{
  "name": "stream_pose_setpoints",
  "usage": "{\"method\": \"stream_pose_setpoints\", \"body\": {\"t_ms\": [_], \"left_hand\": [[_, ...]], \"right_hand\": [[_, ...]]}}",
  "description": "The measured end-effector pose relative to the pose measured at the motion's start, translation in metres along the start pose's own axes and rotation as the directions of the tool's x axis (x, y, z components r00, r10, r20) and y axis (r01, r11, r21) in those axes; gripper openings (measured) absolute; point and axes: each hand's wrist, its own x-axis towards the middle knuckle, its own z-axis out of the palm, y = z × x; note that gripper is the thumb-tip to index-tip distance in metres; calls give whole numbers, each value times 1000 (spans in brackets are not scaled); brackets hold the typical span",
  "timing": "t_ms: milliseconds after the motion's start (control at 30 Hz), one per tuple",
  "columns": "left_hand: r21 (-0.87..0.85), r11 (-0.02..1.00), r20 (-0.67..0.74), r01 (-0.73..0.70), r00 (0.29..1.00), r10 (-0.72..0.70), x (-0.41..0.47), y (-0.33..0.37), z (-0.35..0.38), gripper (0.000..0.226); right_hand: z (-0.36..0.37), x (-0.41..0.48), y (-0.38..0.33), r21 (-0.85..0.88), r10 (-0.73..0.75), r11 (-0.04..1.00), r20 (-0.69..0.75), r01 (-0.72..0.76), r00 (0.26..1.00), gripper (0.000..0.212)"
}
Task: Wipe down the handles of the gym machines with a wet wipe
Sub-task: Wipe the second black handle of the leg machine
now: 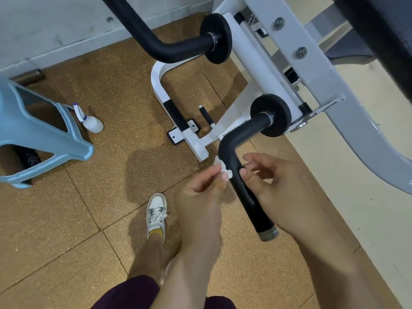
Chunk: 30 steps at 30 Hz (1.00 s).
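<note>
The near handle (243, 188) is a black foam-covered bar bent into an L. Its long arm runs from the bend at upper left down toward the lower right of the view, ending in a bare grey metal cap nearest the person; its short arm turns off toward the upper right into a black round disc (270, 115) on the white machine frame (296, 63). The foam looks matte and smooth, with a faint sheen along its length.

The left hand (200, 192) sits just left of the long arm, its thumb and fingertips pinched closed on a small crumpled white wet wipe (224, 170). The wipe is bunched into a wad and touches the left side of the bar just below the bend. The right hand (274, 186) is on the other side of the bar, fingers loosely curled and half open, gripping nothing; its fingertips lie close against the foam, though whether they touch it is unclear.

A second black handle (156, 41) of the same shape runs higher in the view, well apart. On the tan cork-patterned floor (66, 219) stand a white spray bottle (89, 121) beside a pale blue plastic stool (44, 134), and a white sneaker (156, 215) near the left forearm.
</note>
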Motion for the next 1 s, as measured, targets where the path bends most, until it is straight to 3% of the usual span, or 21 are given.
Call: {"method": "stream_pose_setpoints", "body": {"t_ms": [67, 333, 400, 467, 567, 700, 833, 1000], "left_hand": [[20, 1000, 14, -7, 1000, 6, 14, 5, 1, 22], [182, 977, 198, -107, 978, 70, 40, 28, -3, 16], [333, 921, 255, -202, 960, 119, 55, 39, 2, 11], [445, 852, 318, -277, 938, 139, 66, 51, 8, 9], [509, 786, 382, -351, 910, 159, 69, 56, 8, 9], [537, 798, 416, -274, 909, 32, 82, 65, 12, 20], [644, 705, 486, -298, 871, -76, 104, 72, 44, 13], [713, 591, 537, -377, 836, -114, 128, 69, 92, 12]], "right_hand": [[-1, 1, 1, 9, 4, 1000, -10, -4, 1000, 11], [1, 10, 2, 39, 34, 999, -25, -33, 999, 7], [3, 15, 5, 47, 53, 998, -20, -52, 998, 7], [4, 21, 4, 70, 97, 993, -13, -96, 995, 22], [6, 28, 0, 115, 127, 986, -47, -121, 991, 28], [5, 35, -2, 117, 151, 983, -96, -139, 984, 43], [7, 42, 0, 185, 188, 970, -146, -160, 971, 43], [10, 43, 3, 202, 190, 967, -176, -153, 966, 42]]}}
